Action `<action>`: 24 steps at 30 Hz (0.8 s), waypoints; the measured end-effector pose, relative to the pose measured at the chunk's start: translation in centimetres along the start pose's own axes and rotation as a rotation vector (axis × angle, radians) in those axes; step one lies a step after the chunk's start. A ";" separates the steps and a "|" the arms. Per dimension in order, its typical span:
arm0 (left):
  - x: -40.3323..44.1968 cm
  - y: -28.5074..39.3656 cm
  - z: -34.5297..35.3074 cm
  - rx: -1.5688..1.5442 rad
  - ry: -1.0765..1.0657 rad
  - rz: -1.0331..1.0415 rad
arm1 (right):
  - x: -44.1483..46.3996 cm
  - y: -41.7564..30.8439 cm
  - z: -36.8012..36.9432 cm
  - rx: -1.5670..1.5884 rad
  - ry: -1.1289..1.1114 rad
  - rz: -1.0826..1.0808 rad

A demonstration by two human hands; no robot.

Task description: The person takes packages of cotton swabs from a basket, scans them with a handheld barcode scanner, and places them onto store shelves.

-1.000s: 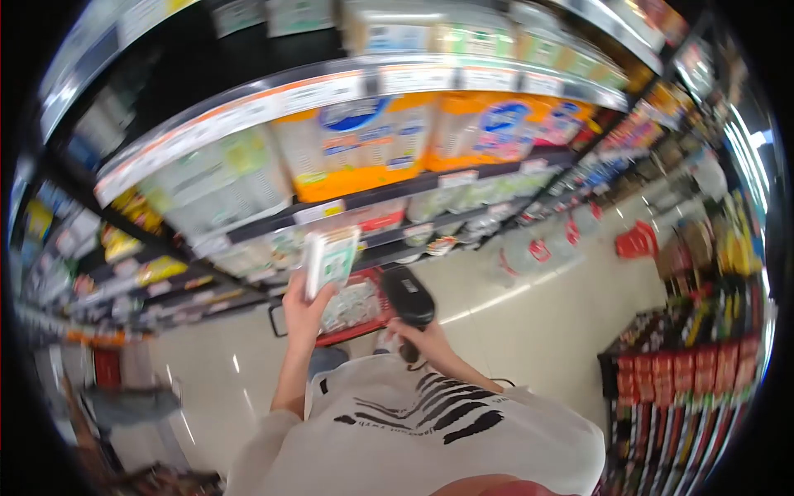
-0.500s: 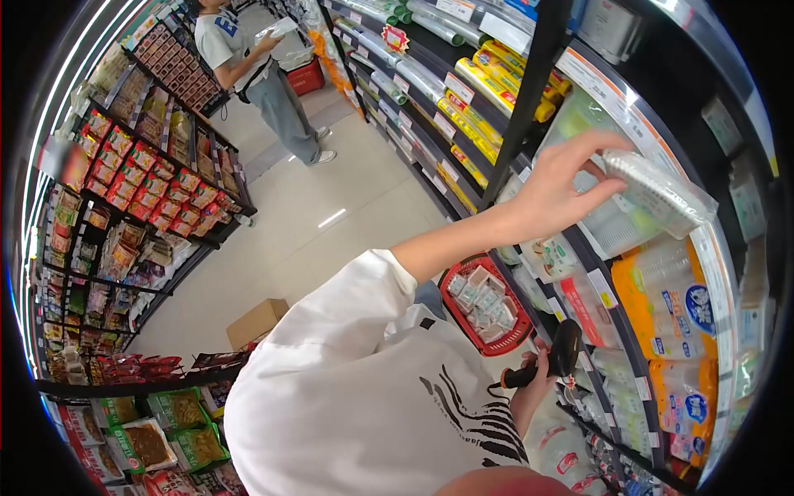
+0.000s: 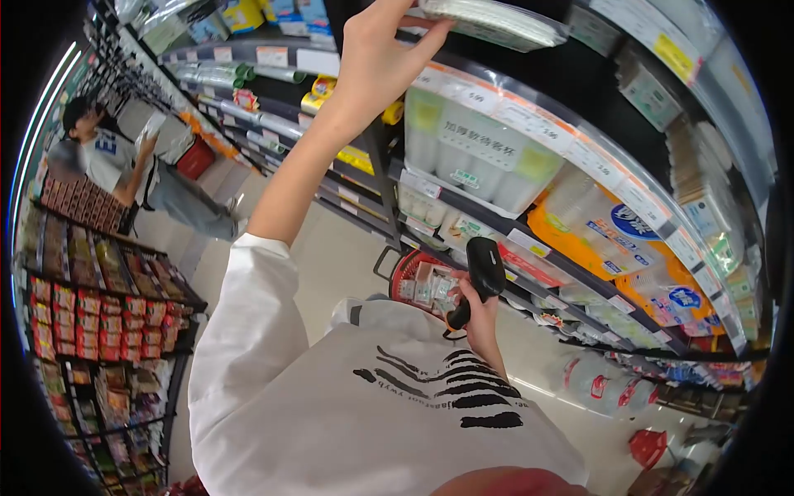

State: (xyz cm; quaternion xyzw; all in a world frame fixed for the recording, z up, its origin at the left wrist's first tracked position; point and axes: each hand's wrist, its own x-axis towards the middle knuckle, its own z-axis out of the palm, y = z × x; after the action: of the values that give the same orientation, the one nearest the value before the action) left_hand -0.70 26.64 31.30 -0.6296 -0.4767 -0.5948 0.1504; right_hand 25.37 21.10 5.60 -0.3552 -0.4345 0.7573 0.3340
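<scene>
My left hand [image 3: 376,58] is raised to the shelf at the top of the view. Its thumb and fingers pinch the end of a flat pack in clear plastic wrap [image 3: 500,25]; the pack's contents cannot be made out. Lower down, my right hand [image 3: 480,312] is wrapped round the handle of a black barcode scanner [image 3: 485,269], whose head points up. Just beyond the scanner, a red shopping basket [image 3: 398,277] on the floor holds several small clear-wrapped packs [image 3: 432,285].
Clear packs of cups [image 3: 480,157] and orange-wrapped packs [image 3: 595,227] fill the shelves on the right. A person [image 3: 116,161] stands in the aisle at the upper left. Red snack packets [image 3: 99,322] hang on a rack at left. Large bottles [image 3: 600,384] stand at lower right.
The view has turned toward the shelves. My left hand, still holding the clear-wrapped pack, has moved up and left in the view. The scanner appears higher and further left, still in my right hand.
</scene>
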 end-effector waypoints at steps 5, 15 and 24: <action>3.8 -2.2 3.1 0.022 -0.269 -0.197 | -1.0 -0.3 -2.7 0.054 0.126 -0.051; 9.9 -14.1 17.9 0.279 -0.394 0.216 | -4.6 -0.5 -7.1 0.153 0.327 -0.119; 11.8 -10.2 14.9 -0.088 -0.963 -0.478 | -9.5 -0.1 -10.9 0.234 0.526 -0.175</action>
State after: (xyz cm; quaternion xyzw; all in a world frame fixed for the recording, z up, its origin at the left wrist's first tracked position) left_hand -1.55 47.95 34.31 -0.7107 -0.5964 -0.2759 -0.2512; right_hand 39.38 18.00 4.06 -0.4596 -0.2717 0.6524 0.5379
